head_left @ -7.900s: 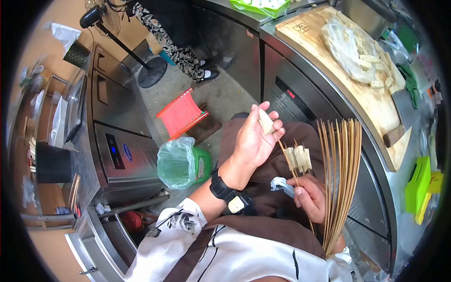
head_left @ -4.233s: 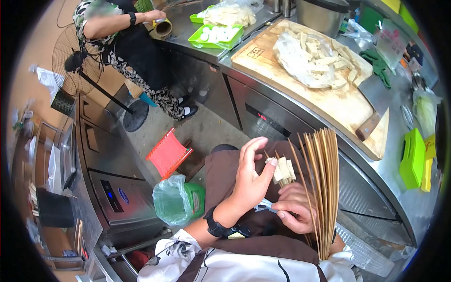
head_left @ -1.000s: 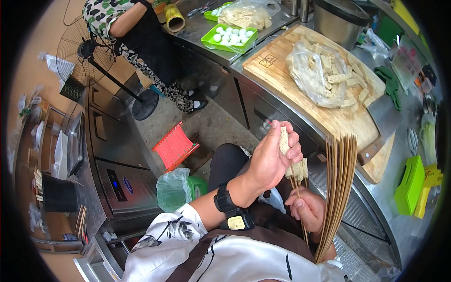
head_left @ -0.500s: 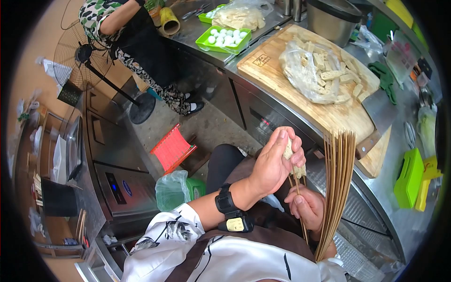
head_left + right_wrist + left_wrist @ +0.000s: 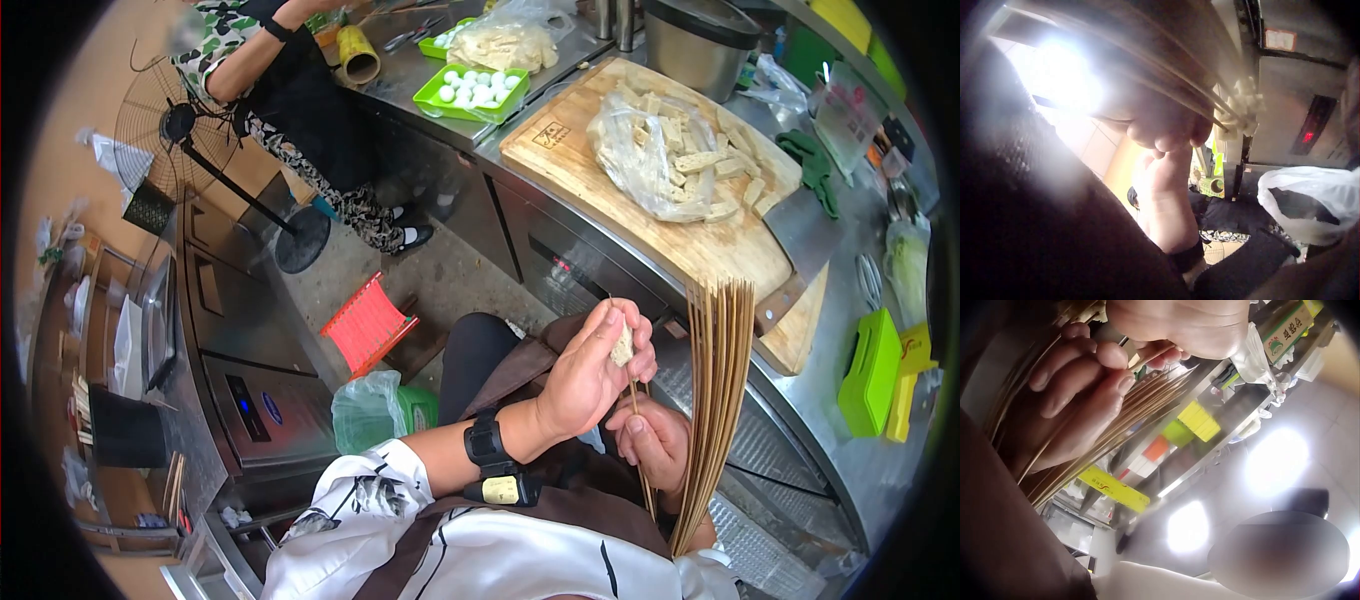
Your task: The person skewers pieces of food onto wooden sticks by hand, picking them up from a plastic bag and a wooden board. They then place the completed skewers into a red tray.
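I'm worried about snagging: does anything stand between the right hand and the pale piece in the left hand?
Only thin skewers in the right hand and curled fingers of the left hand around the pale piece; the skewer bundle stands to the right.

A food piece (image 5: 622, 350) sits in your left hand (image 5: 588, 388); a skewer (image 5: 634, 400) runs from there back to your right hand (image 5: 655, 440), with the skewer bundle (image 5: 718, 400) just right of it. On the counter (image 5: 845, 300) ahead and to your right, the cutting board (image 5: 560, 168) bears a bag of food strips (image 5: 640, 175), with the pot (image 5: 695, 55) behind it and the egg tray (image 5: 450, 110) to its left. The bin (image 5: 420, 405) stands to your left, the stool (image 5: 368, 325) just beyond it.
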A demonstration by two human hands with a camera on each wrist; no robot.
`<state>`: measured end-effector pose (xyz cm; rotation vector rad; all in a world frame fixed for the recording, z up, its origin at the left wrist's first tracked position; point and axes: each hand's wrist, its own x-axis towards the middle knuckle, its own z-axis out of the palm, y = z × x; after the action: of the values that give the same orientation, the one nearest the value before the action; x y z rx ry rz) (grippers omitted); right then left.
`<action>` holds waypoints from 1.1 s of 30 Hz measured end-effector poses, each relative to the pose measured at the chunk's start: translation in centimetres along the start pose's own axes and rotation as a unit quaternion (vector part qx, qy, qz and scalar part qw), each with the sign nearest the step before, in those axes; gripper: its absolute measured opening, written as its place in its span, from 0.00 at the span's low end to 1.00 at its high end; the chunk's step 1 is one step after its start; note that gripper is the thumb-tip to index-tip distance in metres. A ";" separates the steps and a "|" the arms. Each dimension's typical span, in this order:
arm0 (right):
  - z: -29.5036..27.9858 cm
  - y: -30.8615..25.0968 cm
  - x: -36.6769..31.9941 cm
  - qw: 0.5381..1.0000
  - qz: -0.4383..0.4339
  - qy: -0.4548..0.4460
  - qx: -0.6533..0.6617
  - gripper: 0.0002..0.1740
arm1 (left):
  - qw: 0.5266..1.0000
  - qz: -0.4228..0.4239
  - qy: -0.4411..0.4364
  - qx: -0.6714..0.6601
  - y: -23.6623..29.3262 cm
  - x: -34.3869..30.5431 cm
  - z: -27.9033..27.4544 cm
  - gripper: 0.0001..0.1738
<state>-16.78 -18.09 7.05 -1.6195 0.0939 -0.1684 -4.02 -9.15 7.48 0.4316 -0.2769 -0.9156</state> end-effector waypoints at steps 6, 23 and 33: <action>-0.4 0.3 -0.2 1.000 0.006 -0.005 0.007 0.14 | 0.999 -0.009 -0.004 0.052 0.0 -0.3 -0.2 0.12; -1.1 0.2 1.5 0.954 -0.247 0.042 -0.167 0.16 | 0.827 0.023 0.124 0.548 1.5 1.0 -2.0 0.15; -1.1 0.1 1.7 0.939 -0.226 0.005 -0.258 0.10 | 0.722 0.205 -0.074 0.657 2.9 3.0 1.9 0.10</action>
<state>-15.32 -19.45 7.06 -2.1493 -0.2519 -0.5421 -1.01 -10.44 10.67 1.5449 -1.1474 -0.1547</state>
